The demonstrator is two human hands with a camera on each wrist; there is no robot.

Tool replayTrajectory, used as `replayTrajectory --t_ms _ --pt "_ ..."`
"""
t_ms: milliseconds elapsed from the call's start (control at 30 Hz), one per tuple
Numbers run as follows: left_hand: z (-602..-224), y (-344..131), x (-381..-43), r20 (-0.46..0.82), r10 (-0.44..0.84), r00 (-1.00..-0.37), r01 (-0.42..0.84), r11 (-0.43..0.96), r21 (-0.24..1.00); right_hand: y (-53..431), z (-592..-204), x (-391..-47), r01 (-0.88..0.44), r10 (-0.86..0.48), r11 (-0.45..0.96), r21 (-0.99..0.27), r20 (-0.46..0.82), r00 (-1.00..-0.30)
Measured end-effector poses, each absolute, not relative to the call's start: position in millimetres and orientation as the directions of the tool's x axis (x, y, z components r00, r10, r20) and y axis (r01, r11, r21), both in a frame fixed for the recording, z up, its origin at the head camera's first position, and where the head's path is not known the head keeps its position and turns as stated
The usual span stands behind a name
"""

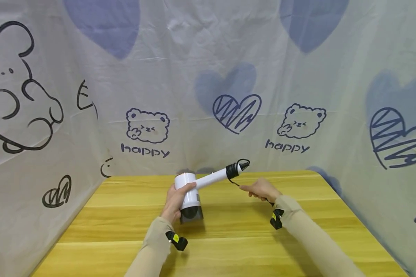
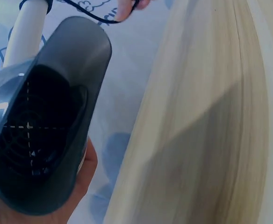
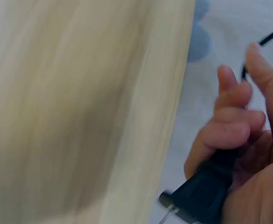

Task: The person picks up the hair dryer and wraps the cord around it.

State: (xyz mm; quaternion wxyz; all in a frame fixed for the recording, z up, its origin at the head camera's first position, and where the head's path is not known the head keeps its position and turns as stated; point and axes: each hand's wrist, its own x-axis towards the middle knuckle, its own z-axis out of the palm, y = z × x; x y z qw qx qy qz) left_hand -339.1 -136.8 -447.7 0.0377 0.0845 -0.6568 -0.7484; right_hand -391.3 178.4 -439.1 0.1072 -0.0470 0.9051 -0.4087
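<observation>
A white hair dryer (image 1: 190,197) is held above the table by my left hand (image 1: 173,202), which grips its barrel, the thumb near the handle. Its handle (image 1: 211,179) points right and slightly up. The dark flattened nozzle (image 2: 75,44) faces the camera in the left wrist view. Black cord (image 1: 232,171) is wound in several turns round the handle's end, and a length runs from there to my right hand (image 1: 261,189). That hand pinches the cord between thumb and fingers. Its curled fingers also hold the black plug (image 3: 204,189), with a metal prong showing.
The yellow wood-grain table (image 1: 235,246) lies below both hands. Behind it and along both sides hangs a pale cloth (image 1: 190,134) with hearts and bear drawings. Black wrist cameras (image 1: 176,240) are strapped on both sleeves.
</observation>
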Motion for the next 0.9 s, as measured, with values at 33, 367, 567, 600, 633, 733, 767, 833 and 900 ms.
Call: replayTrajectory --t_ms 33,367,567,600,633,733,767,833,900 --pt "-448.9 -137.2 -339.3 -0.076 -0.155 -0.985 -0.057 -0.129 0.990 180.3 -438.2 -392.9 0.000 -0.151 0.679 -0.734 -0.140 -0.979" --pt "-455.5 -137.4 -338.1 -0.098 0.021 -0.995 -0.099 -0.077 0.992 185.5 -416.5 -396.3 -0.141 -0.118 0.731 -0.668 0.080 -0.990" --pt "-454.8 -141.4 -338.9 -0.118 0.029 -0.993 -0.118 -0.014 0.993 186.2 -396.9 -395.8 -0.192 -0.088 0.768 -0.611 0.196 -0.977" --pt "-454.7 -142.0 -339.0 -0.118 0.029 -0.993 -0.117 0.002 0.993 186.5 -394.2 -395.5 -0.194 -0.088 0.766 -0.613 0.198 -0.976" --pt "-454.5 -142.5 -339.2 -0.116 0.025 -0.993 -0.115 0.022 0.993 186.5 -392.0 -395.1 -0.194 -0.088 0.764 -0.616 0.199 -0.976" --pt "-454.2 -143.0 -339.4 -0.103 0.017 -0.995 -0.101 0.076 0.992 185.1 -387.4 -393.8 -0.205 -0.094 0.777 -0.596 0.212 -0.973" --pt "-454.1 -142.9 -339.5 -0.095 0.015 -0.995 -0.093 0.090 0.992 183.8 -386.5 -393.1 -0.210 -0.096 0.782 -0.587 0.220 -0.971" --pt "-453.9 -142.6 -339.8 -0.077 -0.001 -0.997 -0.076 0.128 0.989 180.5 -385.3 -391.6 -0.228 -0.102 0.796 -0.561 0.246 -0.964" --pt "-453.5 -142.1 -340.3 -0.047 -0.014 -0.999 -0.049 0.159 0.986 176.2 -384.9 -390.5 -0.257 -0.117 0.807 -0.532 0.282 -0.952"
